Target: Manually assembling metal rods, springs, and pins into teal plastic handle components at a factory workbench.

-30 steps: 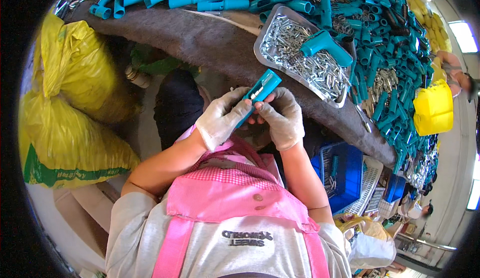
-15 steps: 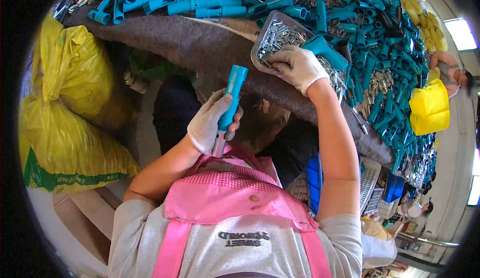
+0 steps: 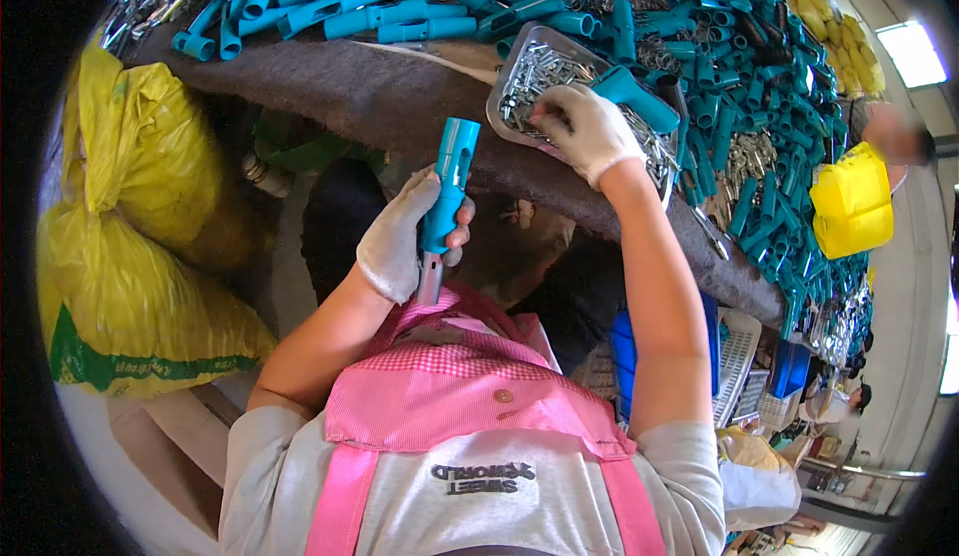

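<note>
My left hand, in a white fingerless-tipped glove, is closed around a teal plastic tube handle. The handle stands nearly upright, a long slot facing up, and a grey metal tube sticks out of its lower end. Over the near side of a clear plastic tray hovers my gloved right hand, thumb and fingers pinched together; what they hold, if anything, is too small to make out. Small metal pins fill the tray beneath it. Another teal handle lies across the tray's right part.
Heaped teal handles and metal parts cover the fabric-draped table. Yellow sacks stand at the left. Blue crates sit below the right forearm. A yellow bag and a co-worker are at the far right.
The teal handle in my left hand has turned, so its slot now shows. My right hand's fingers have lifted slightly from the pins, pinched together. The whole view has shifted a little.
</note>
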{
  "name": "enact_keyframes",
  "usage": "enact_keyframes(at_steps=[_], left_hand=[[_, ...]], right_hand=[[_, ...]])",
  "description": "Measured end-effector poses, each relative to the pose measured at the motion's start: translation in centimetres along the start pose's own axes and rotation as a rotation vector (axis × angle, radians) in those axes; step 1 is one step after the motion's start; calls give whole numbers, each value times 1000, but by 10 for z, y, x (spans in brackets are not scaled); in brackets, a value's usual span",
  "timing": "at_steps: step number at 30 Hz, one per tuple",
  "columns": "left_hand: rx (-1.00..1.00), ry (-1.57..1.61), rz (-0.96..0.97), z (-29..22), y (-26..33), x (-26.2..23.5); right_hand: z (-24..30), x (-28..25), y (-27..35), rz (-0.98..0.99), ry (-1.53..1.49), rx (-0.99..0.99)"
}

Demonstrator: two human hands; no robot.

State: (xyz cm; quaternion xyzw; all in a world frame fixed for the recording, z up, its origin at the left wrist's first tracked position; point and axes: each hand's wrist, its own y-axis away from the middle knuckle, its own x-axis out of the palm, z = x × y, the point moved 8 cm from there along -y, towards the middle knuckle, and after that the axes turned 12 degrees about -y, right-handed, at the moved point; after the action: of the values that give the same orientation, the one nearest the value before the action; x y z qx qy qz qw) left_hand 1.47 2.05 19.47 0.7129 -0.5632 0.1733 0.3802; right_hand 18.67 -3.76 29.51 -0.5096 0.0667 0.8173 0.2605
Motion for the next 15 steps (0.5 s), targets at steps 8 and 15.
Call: enact_keyframes(at_steps=[8, 15], left_hand=[[-127, 462, 507, -2, 10, 44], [-248, 396, 567, 14, 12, 56]], right_hand=[[38, 46, 84, -143, -1307, 265], [25, 77, 105, -223, -1710, 381]])
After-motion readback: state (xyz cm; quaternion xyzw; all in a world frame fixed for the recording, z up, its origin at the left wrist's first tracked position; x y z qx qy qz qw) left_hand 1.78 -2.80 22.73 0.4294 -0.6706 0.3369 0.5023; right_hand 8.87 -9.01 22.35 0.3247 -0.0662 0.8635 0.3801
